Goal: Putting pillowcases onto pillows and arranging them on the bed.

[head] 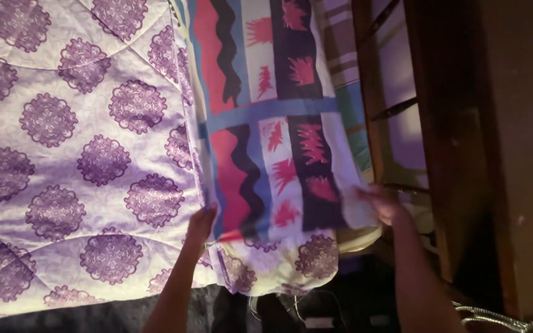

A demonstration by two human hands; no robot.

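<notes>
A folded cloth (272, 111) with red, blue, white and dark purple patches lies along the right side of a bed. My left hand (202, 223) grips its near left corner. My right hand (382, 203) grips its near right corner, where the white edge hangs past the bed. Under the cloth spreads a white quilt (75, 154) with purple round medallions, reaching the left and near edges of the bed.
A dark wooden frame (451, 142) with slats stands right of the bed. A checked fabric (340, 43) shows at the top right of the cloth. The floor below is dark, with a coiled cord (488, 317) at the lower right.
</notes>
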